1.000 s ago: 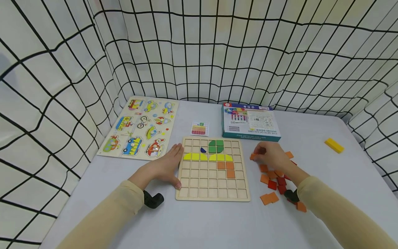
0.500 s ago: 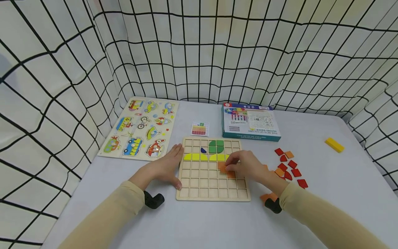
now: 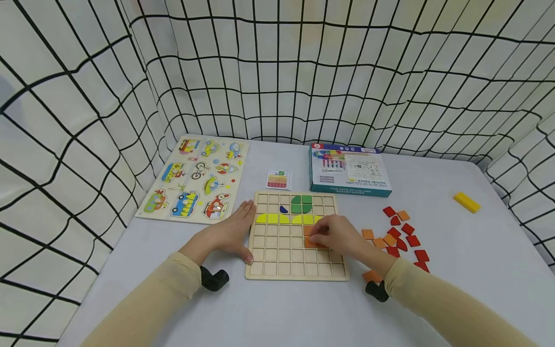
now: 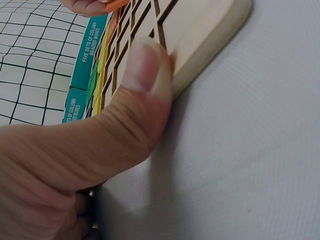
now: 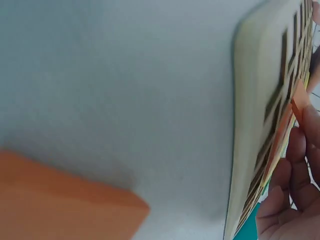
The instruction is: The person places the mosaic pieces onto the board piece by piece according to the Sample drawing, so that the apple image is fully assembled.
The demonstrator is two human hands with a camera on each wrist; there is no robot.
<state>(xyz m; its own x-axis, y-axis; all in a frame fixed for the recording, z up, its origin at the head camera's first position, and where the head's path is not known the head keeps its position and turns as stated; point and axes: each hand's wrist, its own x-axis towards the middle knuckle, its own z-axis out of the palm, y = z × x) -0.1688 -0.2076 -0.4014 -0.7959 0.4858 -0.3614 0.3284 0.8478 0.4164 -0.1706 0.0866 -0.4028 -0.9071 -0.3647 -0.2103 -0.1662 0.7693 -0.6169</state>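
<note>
A wooden grid board (image 3: 269, 271) lies before me, with yellow, green and blue pieces set in its upper cells and orange squares below them. My left hand (image 3: 225, 234) spans the board's left edge, its thumb on the rim in the left wrist view (image 4: 145, 75). Over the cells right of middle, my right hand (image 3: 340, 237) pinches an orange square tile (image 5: 300, 100) between thumb and fingertips. In the right wrist view this tile is tilted against the grid. The right hand covers some of the orange pieces in the head view.
Loose orange and red tiles (image 3: 413, 240) lie scattered right of the board. Behind it are a small pattern card (image 3: 278, 180) and a teal-edged box (image 3: 350, 171). A vehicle puzzle board (image 3: 195, 180) lies at left, a yellow block (image 3: 466, 202) far right. Black netting (image 3: 277, 72) surrounds the table.
My right hand has carried an orange tile left from the loose pile to the board, then shifted it slightly down onto the cells. The left hand has stayed on the board's edge.
</note>
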